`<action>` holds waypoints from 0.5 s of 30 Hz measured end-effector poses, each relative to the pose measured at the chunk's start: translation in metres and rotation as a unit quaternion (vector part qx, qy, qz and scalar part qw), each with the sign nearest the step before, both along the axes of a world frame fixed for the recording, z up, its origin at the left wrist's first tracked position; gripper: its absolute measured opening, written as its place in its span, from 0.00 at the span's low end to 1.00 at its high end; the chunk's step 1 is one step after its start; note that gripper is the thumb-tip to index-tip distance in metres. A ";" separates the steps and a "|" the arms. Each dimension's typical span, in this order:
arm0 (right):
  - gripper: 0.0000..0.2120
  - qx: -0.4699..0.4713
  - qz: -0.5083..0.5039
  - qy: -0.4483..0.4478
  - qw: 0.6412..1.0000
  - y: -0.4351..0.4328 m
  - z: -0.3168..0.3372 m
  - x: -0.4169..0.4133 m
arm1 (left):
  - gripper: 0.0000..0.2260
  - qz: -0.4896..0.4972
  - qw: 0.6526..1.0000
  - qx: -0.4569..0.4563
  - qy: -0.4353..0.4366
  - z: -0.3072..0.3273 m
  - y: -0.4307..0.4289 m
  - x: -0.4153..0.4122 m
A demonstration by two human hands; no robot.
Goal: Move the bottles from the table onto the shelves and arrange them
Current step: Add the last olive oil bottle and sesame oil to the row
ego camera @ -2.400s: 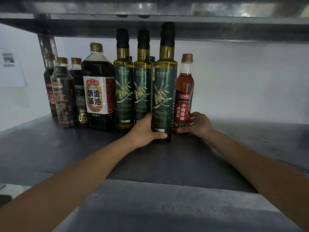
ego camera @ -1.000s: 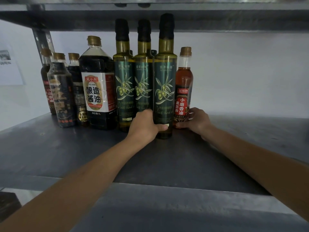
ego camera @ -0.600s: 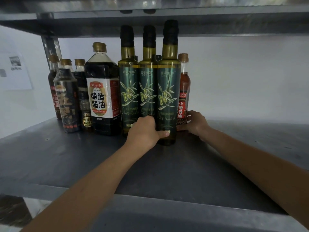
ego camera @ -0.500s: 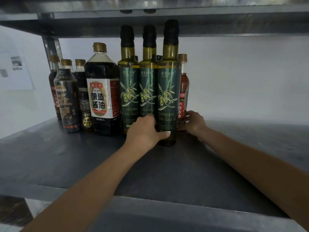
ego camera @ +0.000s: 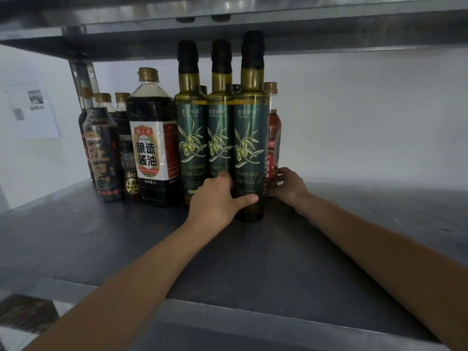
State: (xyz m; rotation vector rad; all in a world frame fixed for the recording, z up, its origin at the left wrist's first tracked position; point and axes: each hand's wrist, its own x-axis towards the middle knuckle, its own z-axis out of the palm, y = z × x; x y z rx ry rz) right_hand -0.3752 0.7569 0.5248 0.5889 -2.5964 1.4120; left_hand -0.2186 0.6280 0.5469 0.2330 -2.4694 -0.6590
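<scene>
Three tall green olive oil bottles stand side by side on the grey metal shelf (ego camera: 291, 262). My left hand (ego camera: 217, 198) grips the base of the rightmost olive oil bottle (ego camera: 250, 138), thumb across its front. Behind and to its right stands a small red sesame oil bottle (ego camera: 274, 138), half hidden by that olive oil bottle. My right hand (ego camera: 288, 186) holds the sesame oil bottle low down, fingers around its base. The other two olive oil bottles (ego camera: 192, 138) (ego camera: 219, 138) stand upright to the left.
A large soy sauce bottle (ego camera: 152, 148) and several dark sauce bottles (ego camera: 102, 153) fill the shelf's left back. The upper shelf (ego camera: 228, 19) hangs just above the bottle caps. A shelf post (ego camera: 81, 77) stands at back left. Bare shelf extends to the right.
The sesame oil bottle has slid back and left behind the rightmost olive oil bottle, which now lines up close beside the other two. Both hands stayed on their bottles.
</scene>
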 end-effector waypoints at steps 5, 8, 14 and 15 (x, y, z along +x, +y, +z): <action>0.33 0.076 0.017 0.019 0.997 0.006 -0.004 0.006 | 0.20 0.021 0.997 -0.057 -0.048 0.000 0.003 0.004; 0.26 0.218 -0.020 0.096 0.971 0.018 -0.005 0.019 | 0.20 0.066 0.973 -0.194 -0.107 -0.006 0.010 0.017; 0.17 0.316 0.038 0.202 0.926 0.082 -0.009 0.076 | 0.12 0.047 0.948 -0.296 -0.104 -0.021 0.049 0.055; 0.16 0.311 0.046 0.219 0.924 0.097 -0.010 0.087 | 0.12 0.033 0.952 -0.290 -0.092 -0.022 0.061 0.060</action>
